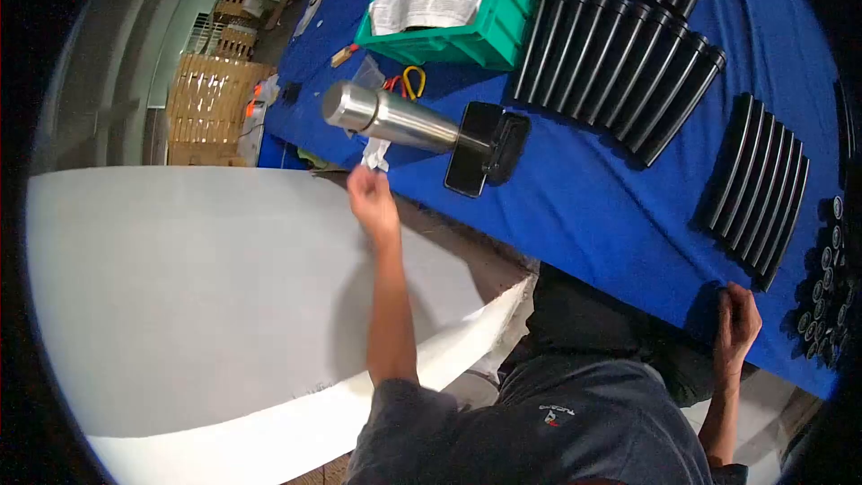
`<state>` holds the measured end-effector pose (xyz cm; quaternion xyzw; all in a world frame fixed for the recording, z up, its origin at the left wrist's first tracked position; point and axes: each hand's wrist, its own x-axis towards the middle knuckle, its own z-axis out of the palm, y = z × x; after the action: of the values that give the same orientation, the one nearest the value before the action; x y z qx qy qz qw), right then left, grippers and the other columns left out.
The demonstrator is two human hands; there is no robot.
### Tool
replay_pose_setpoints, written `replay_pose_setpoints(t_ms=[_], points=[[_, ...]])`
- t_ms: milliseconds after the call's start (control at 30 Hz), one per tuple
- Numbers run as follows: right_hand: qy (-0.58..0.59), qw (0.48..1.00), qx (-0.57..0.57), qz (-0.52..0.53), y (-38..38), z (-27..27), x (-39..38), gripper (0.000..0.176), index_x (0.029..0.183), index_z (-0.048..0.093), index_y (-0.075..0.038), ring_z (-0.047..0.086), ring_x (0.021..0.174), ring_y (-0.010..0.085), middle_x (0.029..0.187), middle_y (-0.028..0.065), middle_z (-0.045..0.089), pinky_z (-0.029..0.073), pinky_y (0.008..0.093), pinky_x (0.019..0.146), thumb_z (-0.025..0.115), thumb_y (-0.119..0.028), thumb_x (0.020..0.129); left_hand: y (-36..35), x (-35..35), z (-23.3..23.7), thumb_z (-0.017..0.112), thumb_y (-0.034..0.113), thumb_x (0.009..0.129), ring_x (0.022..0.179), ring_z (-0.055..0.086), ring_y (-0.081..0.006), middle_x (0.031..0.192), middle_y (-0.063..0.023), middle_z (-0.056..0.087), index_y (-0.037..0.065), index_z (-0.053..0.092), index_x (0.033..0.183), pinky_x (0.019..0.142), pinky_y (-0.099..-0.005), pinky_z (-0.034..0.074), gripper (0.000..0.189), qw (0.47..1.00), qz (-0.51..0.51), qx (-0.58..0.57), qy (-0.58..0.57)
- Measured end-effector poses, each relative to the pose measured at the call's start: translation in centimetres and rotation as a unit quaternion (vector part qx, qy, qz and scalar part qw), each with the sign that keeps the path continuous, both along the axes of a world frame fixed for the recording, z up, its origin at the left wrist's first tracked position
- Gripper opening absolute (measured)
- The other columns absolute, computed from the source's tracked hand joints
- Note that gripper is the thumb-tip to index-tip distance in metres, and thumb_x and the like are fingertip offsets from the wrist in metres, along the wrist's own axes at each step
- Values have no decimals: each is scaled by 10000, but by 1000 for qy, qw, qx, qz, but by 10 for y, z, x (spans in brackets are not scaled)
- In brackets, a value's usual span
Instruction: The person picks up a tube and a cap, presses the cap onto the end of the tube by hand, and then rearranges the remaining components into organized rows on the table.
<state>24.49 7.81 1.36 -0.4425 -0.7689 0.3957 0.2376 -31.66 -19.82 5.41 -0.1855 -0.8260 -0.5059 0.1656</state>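
My left hand (373, 198) is closed on a crumpled white tissue (375, 154) near the table's edge, just below a steel thermos flask (395, 119). Right of the flask, a black phone (470, 148) lies against a black stand (508, 148). At the table's front edge on the right is my right hand (739, 319), its fingers bent together; whether it holds anything is hidden. A row of thin black tubes (756, 189) lies just above it.
A green crate (494, 36) with newspaper stands at the back of the blue cloth (593, 207). Beside it are rows of thick black tubes (620, 72). Small round black parts (822, 292) lie far right. A large white surface (206, 287) fills the left.
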Motion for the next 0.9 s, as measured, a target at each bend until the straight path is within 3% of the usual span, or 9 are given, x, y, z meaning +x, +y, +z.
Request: replay_pose_setpoints(t_ms=[133,233,367,467,567,667,733,833,900], points=[[30,1000,6,0,-1,-2,0,109,1046,646,41,592,840,142,895,92,643,475,276,790,640,8,943,2,-84,-20,795,298,864,1049,677,-401,1177,-234,691,-17,622,1306,928,-428,534,570,906,112,-373,168],[31,999,25,4,1,1,-2,124,1039,653,41,624,807,187,890,135,653,500,306,781,646,37,915,11,-83,-20,843,333,800,1078,660,-447,1202,-262,680,12,678,1241,944,-478,523,570,908,112,-402,32],[26,999,26,-1,1,4,-4,131,1050,651,47,621,806,180,880,136,647,497,306,781,643,23,921,1,-95,-32,761,237,834,954,698,-433,1010,-245,727,1,716,1104,848,-488,534,362,936,178,-302,-5],[14,1000,25,4,0,5,-5,136,1059,651,48,617,799,173,875,130,642,495,303,775,642,11,928,-18,-99,-34,676,134,890,889,715,-321,978,-179,730,-49,672,1090,810,-410,541,272,990,121,-11,-76],[18,999,28,2,-2,8,-10,133,1059,653,45,615,789,168,868,115,636,495,295,764,641,20,929,-28,-54,1,648,43,916,1046,681,-266,1172,-132,671,-2,586,1264,845,-418,555,357,936,31,291,-197],[29,998,62,8,-5,6,-11,145,1063,654,41,612,784,164,863,100,627,495,288,753,650,40,917,-11,42,38,549,108,961,1064,670,-329,1223,-184,644,-17,483,1400,923,-461,554,461,869,-78,391,-294],[27,996,75,32,-8,18,-15,199,1088,652,40,618,801,168,882,104,635,503,291,757,674,65,892,5,102,38,529,132,961,1142,641,-348,1284,-213,619,-15,433,1449,966,-473,542,519,786,-193,414,-417],[71,990,38,119,-30,65,-50,323,1162,653,17,665,857,231,998,153,670,551,344,758,769,-48,868,50,190,18,528,110,957,1308,553,-352,1373,-227,576,-18,403,1488,1075,-478,476,559,776,-256,324,-477],[130,975,-26,177,-42,85,-75,467,1240,633,-3,672,872,264,1048,154,660,567,378,774,829,-165,849,97,253,14,578,92,944,1326,546,-358,1411,-228,557,-10,373,1517,1127,-489,433,618,839,-270,229,-413]])
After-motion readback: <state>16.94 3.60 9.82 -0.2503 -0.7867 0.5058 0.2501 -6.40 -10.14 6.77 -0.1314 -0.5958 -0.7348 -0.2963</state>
